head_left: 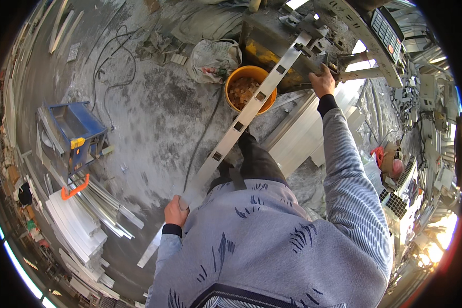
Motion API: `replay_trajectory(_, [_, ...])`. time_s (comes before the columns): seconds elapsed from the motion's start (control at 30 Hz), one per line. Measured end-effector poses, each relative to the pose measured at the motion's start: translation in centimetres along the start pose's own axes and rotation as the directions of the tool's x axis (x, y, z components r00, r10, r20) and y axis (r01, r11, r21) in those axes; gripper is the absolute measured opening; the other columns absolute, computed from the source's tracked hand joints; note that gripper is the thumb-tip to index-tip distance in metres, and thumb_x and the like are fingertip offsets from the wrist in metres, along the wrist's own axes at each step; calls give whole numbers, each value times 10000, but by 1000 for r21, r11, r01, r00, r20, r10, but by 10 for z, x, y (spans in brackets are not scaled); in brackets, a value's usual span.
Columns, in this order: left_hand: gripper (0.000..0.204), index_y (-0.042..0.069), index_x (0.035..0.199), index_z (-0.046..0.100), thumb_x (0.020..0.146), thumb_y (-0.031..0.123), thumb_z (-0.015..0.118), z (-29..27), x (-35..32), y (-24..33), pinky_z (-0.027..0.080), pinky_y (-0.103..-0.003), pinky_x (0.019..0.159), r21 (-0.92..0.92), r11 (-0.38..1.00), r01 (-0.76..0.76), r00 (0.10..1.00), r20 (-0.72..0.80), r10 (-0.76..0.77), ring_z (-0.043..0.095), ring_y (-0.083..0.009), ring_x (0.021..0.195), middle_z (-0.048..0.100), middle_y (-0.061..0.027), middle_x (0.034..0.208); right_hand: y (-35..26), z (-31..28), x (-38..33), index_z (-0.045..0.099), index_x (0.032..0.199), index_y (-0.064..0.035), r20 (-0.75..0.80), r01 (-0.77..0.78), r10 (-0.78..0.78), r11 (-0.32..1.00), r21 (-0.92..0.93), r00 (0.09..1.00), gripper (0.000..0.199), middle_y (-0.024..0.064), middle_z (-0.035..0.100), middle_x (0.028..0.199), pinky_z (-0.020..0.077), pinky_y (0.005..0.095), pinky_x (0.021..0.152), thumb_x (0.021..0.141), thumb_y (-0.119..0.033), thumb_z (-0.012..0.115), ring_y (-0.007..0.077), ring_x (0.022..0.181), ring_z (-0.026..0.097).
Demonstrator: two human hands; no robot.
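Note:
A long silvery metal profile (249, 111) with several rectangular cutouts slants across the middle of the view. Its far end rests at the metal machine (272, 43) at the top. My left hand (176, 211) is closed around its near end, beside my waist. My right hand (322, 82) is at the machine's right side, fingers bent against a dark part there; what they grip is hidden. Under the profile stands an orange bucket (230, 96) holding many small pieces. Small metal clamps or blocks (318, 38) sit on the machine near the profile's far end.
A white sack (214, 60) lies left of the bucket. Wide metal profiles (292, 128) lie below my right arm. At left are a blue stand (77, 131), an orange handle (76, 188) and stacked white profiles (77, 226). A dark cable (108, 84) loops over the dusty floor. A keypad unit (386, 35) is at top right.

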State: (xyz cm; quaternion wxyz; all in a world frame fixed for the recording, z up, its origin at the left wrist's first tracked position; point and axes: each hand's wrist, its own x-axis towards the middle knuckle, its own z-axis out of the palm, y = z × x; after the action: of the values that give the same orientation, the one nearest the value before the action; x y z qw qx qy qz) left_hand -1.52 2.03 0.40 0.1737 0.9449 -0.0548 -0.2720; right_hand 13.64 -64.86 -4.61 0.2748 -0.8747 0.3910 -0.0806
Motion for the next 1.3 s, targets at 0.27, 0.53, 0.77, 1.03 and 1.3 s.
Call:
replay_trajectory(0.27, [305, 55, 1003, 570, 730, 136, 681, -2, -1, 0, 513, -508, 706, -11, 1000, 16, 999, 30, -16, 645, -442, 820, 667, -226, 836, -39, 77, 26, 602, 1140, -72, 523, -499, 68, 423, 756, 850, 323, 68, 654, 946, 576, 381, 700, 914, -290, 680, 194, 802, 659])
replay_trajectory(0.53, [238, 86, 964, 573, 750, 136, 666, -3, 7, 17, 513, -508, 697, -44, 998, 40, 999, 27, -39, 652, -427, 815, 670, -196, 826, -67, 97, 22, 554, 1090, -37, 627, -636, 111, 97, 765, 771, 217, 134, 674, 914, 585, 421, 726, 937, -168, 634, 264, 757, 664])
replay_trajectory(0.77, [268, 70, 993, 589, 770, 176, 693, 1, 38, 58, 517, -490, 716, -121, 991, -56, 998, -23, 53, 658, -410, 821, 677, -192, 866, -75, 94, 20, 580, 1064, -32, 583, -597, 126, 185, 781, 802, 205, 145, 695, 872, 581, 402, 692, 940, -189, 628, 255, 759, 678])
replay_trajectory(1.03, [265, 54, 956, 579, 750, 169, 698, -8, 46, 81, 508, -488, 716, -104, 994, -22, 1000, 4, 23, 647, -403, 843, 670, -185, 876, -85, 86, 8, 620, 1048, -44, 477, -516, 196, 331, 790, 857, 257, 117, 717, 880, 569, 398, 679, 907, -251, 675, 237, 726, 678])
replay_trajectory(1.3, [285, 64, 964, 580, 751, 189, 722, -6, 45, 80, 512, -479, 721, -85, 996, -14, 1000, 0, 14, 654, -389, 847, 672, -175, 867, -85, 86, 8, 627, 1039, -28, 488, -516, 171, 326, 792, 856, 258, 107, 717, 887, 567, 380, 681, 921, -255, 661, 218, 744, 681])
